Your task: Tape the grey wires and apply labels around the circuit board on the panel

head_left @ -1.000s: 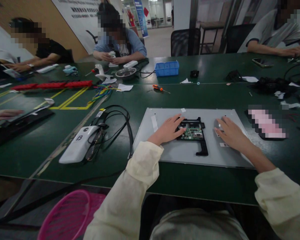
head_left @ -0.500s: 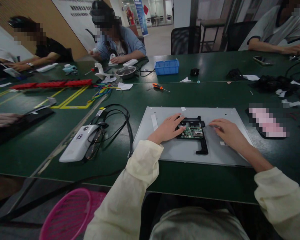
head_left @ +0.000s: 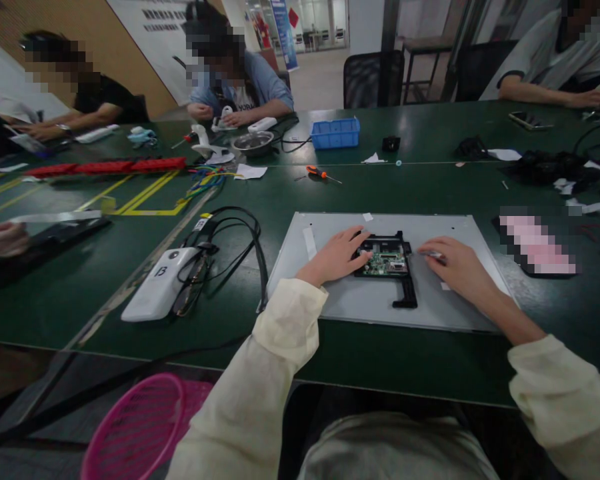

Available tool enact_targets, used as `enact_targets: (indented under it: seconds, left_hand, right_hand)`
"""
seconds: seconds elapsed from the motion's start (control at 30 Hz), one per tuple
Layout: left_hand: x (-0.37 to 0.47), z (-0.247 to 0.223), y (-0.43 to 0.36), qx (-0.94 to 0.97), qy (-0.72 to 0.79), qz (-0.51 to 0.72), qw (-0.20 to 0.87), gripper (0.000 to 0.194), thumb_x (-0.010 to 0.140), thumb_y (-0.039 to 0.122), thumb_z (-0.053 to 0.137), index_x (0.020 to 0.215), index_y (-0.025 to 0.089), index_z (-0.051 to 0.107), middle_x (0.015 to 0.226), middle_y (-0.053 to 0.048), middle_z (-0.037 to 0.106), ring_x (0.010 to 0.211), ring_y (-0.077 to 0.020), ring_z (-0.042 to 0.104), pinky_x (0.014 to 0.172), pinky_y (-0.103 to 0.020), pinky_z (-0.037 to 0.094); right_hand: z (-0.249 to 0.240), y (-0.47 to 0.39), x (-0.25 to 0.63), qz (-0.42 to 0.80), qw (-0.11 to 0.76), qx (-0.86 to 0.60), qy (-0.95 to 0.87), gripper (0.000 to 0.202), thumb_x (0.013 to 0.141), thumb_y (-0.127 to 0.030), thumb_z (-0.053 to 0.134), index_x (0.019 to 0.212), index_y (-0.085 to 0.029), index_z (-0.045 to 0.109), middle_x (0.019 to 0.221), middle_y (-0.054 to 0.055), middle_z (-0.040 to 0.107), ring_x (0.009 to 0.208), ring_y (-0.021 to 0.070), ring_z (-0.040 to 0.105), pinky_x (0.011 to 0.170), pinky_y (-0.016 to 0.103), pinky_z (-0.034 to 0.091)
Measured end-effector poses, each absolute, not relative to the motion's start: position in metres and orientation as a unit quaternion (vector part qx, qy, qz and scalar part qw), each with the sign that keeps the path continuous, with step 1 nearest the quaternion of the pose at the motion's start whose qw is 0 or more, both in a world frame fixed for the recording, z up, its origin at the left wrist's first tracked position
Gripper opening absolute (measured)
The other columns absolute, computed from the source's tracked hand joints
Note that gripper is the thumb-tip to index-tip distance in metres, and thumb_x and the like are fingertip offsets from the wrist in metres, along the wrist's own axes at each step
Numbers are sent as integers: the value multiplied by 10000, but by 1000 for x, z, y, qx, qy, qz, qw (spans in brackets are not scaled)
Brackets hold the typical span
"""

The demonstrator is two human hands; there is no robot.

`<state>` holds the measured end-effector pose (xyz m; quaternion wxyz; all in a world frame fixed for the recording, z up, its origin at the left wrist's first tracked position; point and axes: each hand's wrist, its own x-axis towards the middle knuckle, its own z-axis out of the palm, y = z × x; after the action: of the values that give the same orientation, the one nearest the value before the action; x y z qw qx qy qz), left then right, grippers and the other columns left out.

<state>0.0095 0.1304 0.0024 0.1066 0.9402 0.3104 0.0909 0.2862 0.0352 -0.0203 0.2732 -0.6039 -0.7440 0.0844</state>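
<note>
A black plastic frame [head_left: 405, 293] holding a green circuit board [head_left: 387, 262] lies on a grey-white panel [head_left: 450, 313]. My left hand [head_left: 333, 257] rests at the frame's left side, fingers spread, with the thumb and fingertips over its edge. Just right of the frame, my right hand [head_left: 453, 263] is closed in a pinch. Something small and pale shows at those fingertips; its kind is too small to make out. White scraps [head_left: 310, 243] lie on the panel.
To the left are a white device with cables [head_left: 155, 287] and a pink basket [head_left: 135, 427]. Beyond the panel are an orange-handled screwdriver [head_left: 320, 173] and a blue bin [head_left: 335, 133]. A pink-covered object [head_left: 535, 243] lies right. Other people sit around the green table.
My view has shifted slightly. Both my hands stay almost in place at the frame. At far left, another person's hand has moved a little over a dark object.
</note>
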Motion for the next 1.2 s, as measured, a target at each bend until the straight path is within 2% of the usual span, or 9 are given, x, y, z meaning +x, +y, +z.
enact_targets:
  seconds: [0.13, 0.3, 0.63, 0.97, 1.2]
  left_hand:
    - [10, 4, 130, 940, 313, 87, 107, 563, 961, 509, 237, 1419, 193, 319, 1503, -108, 312, 1358, -252, 336, 1106, -401, 293]
    - [10, 5, 129, 939, 317, 81, 110, 572, 959, 519, 237, 1427, 196, 308, 1511, -104, 299, 1362, -254, 329, 1107, -399, 290]
    - [9, 4, 130, 939, 314, 89, 113, 563, 960, 514, 245, 1419, 198, 319, 1505, -112, 310, 1354, -252, 341, 1101, -409, 293]
    - [9, 2, 131, 942, 308, 88, 105, 553, 961, 495, 256, 1416, 185, 322, 1500, -120, 315, 1352, -251, 344, 1104, -404, 288]
    - [9, 3, 131, 940, 311, 86, 110, 566, 959, 508, 247, 1423, 191, 318, 1503, -115, 314, 1351, -255, 345, 1102, -406, 289]
  right_hand:
    - [-22, 35, 294, 59, 250, -635, -729, 322, 833, -288, 532, 1114, -172, 639, 1115, 113, 626, 1058, 278, 556, 958, 428, 418]
    - [-21, 34, 304, 61, 210, -678, -702, 436, 814, -376, 561, 1189, -158, 605, 1128, 141, 606, 1046, 300, 568, 927, 439, 437]
    - [-18, 34, 308, 110, 258, -661, -696, 316, 806, -324, 569, 1087, -214, 662, 1030, 97, 660, 874, 247, 645, 770, 401, 527]
    - [-8, 27, 318, 176, 247, -672, -675, 312, 790, -327, 599, 1070, -215, 678, 1086, 84, 673, 861, 229, 663, 785, 383, 534]
    - [-5, 29, 320, 162, 218, -683, -678, 220, 781, -298, 575, 938, -253, 722, 868, 31, 726, 776, 232, 669, 719, 379, 517]
